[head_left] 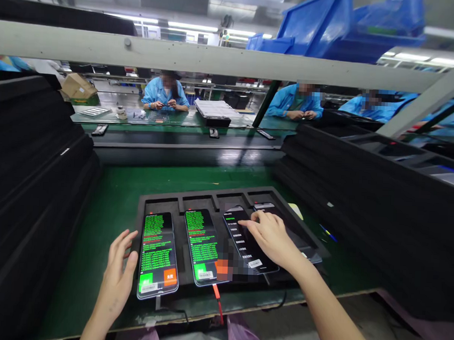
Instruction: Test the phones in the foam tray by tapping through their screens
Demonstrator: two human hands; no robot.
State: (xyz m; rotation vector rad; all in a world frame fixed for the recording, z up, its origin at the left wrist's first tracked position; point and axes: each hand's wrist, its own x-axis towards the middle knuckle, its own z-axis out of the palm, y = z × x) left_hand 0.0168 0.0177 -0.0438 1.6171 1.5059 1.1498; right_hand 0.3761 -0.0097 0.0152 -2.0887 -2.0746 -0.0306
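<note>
A black foam tray (pixel 163 205) lies on the green tabletop with several smartphones in its slots. The leftmost phone (pixel 158 249) and the second phone (pixel 199 239) show green and red text above green and orange blocks. On the third phone (pixel 241 241) a list menu is lit. My right hand (pixel 274 237) is over it, index finger stretched to its screen near the top; contact is hard to tell. That hand partly hides the fourth phone (pixel 265 207). My left hand (pixel 115 270) is open and holds nothing, beside the leftmost phone. Cables run from the phones' lower ends.
Tall stacks of black foam trays stand at the left (pixel 30 196) and right (pixel 360 216). A pen (pixel 328 233) lies by the right stack. Behind runs a dark conveyor belt (pixel 156 137) carrying several phone parts. Blue bins (pixel 331 29) sit overhead; co-workers in blue work opposite.
</note>
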